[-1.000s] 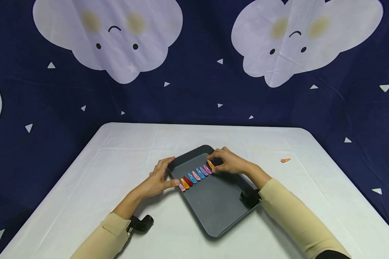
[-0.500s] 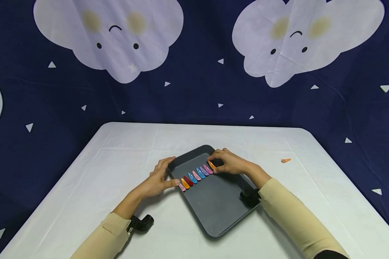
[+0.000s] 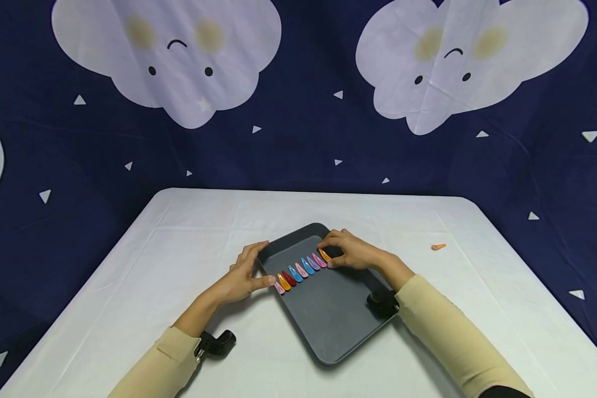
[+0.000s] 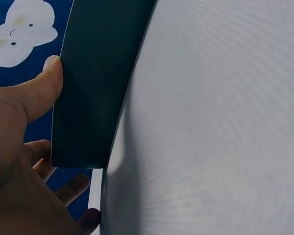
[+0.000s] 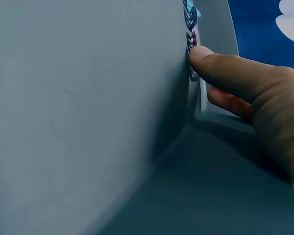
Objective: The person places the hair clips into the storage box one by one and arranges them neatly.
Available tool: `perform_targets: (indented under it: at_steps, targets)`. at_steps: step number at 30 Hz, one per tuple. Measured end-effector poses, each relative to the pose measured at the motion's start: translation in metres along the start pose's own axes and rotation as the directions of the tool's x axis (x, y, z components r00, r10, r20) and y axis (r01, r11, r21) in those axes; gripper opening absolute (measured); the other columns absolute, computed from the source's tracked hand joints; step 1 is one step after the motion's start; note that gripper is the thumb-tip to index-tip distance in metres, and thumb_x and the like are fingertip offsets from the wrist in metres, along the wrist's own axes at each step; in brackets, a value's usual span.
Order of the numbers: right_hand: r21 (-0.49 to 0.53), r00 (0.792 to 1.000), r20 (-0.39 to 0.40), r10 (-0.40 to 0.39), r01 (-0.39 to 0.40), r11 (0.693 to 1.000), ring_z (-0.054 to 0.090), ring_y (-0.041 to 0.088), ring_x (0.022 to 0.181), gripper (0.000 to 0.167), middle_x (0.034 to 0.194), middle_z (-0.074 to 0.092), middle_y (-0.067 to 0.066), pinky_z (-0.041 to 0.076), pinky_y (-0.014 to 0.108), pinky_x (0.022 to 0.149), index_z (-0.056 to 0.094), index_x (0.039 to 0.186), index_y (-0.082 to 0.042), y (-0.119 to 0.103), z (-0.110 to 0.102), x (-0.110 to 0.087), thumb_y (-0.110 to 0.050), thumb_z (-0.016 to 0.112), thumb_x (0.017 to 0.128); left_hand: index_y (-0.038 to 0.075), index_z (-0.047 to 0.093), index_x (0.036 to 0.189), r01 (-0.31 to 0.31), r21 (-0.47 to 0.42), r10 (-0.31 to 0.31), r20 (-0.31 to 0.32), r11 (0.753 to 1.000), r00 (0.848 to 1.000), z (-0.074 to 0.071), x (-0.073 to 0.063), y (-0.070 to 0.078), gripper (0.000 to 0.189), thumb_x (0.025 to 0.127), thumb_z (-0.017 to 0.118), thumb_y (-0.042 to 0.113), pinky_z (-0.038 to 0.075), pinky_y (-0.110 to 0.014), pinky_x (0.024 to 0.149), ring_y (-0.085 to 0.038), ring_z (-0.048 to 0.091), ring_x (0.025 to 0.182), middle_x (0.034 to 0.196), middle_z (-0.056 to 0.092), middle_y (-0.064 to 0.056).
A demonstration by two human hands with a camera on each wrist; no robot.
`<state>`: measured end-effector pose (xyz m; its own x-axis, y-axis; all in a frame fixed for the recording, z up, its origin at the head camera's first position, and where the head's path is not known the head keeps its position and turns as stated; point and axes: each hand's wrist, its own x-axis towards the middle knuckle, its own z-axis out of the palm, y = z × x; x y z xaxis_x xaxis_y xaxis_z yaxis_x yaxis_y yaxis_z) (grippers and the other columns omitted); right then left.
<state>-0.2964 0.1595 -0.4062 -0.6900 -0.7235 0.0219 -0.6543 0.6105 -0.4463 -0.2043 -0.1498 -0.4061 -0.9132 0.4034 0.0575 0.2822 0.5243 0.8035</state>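
Observation:
A dark grey tray [image 3: 338, 315] lies askew on the table, holding a slanting row of colourful snap hair clips [image 3: 301, 270]. My left hand [image 3: 244, 279] rests at the tray's left side with spread fingers, the thumb by the rim near a pink clip [image 3: 279, 288]. In the left wrist view that thumb touches the tray's outer wall [image 4: 95, 98]. My right hand [image 3: 355, 251] pinches an orange hair clip [image 3: 325, 255] between thumb and fingers at the row's far right end, inside the tray. In the right wrist view, the thumb largely hides this clip.
Another orange hair clip [image 3: 438, 246] lies on the white tabletop [image 3: 204, 221], right of the tray. A dark blue cloth with clouds [image 3: 298, 149] hangs behind the table. Black wrist cameras [image 3: 219, 344] are worn on both arms.
Almost nothing moves: the right hand and the orange hair clip shift very slightly at the row's end. The left hand keeps its place at the tray.

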Motion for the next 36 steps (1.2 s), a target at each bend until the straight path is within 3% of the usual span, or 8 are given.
perform_targets:
  at_steps: [10, 18, 36]
  targets:
    - [-0.031, 1.0, 0.007, -0.013, 0.013, 0.999, 0.042, 0.025, 0.117, 0.048, 0.13, 0.049, 0.006, 0.038, 0.046, 0.101, 0.057, 0.129, -0.014, -0.0007, -0.0002, -0.0004, -0.024, 0.071, 0.084, 0.011, 0.017, 0.15, -0.006, -0.002, 0.006, -0.003, 1.0, 1.0, 0.0004, 0.0001, -0.0002, 0.084, 0.086, 0.068, 0.024, 0.007, -0.067, 0.103, -0.04, 0.014, 0.141, 0.153, 0.017, -0.015]
    - [-0.048, 0.999, 0.005, -0.037, 0.037, 0.998, 0.042, 0.024, 0.112, 0.047, 0.129, 0.05, 0.004, 0.039, 0.044, 0.097, 0.058, 0.13, -0.014, -0.0006, 0.0001, -0.0008, -0.024, 0.07, 0.085, 0.012, 0.02, 0.15, -0.008, 0.026, 0.009, -0.024, 1.0, 1.0, 0.0015, 0.0011, -0.0028, 0.083, 0.085, 0.069, 0.026, 0.014, -0.064, 0.102, -0.038, 0.02, 0.14, 0.152, 0.021, -0.013]
    - [-0.05, 0.999, 0.019, -0.042, 0.043, 0.998, 0.041, 0.024, 0.112, 0.048, 0.131, 0.048, 0.005, 0.038, 0.044, 0.097, 0.057, 0.131, -0.014, -0.001, 0.0003, -0.0018, -0.026, 0.069, 0.086, 0.012, 0.019, 0.15, -0.012, 0.019, 0.012, -0.016, 1.0, 1.0, 0.0016, 0.0013, -0.0034, 0.083, 0.085, 0.069, 0.026, 0.011, -0.067, 0.103, -0.038, 0.018, 0.14, 0.152, 0.02, -0.013]
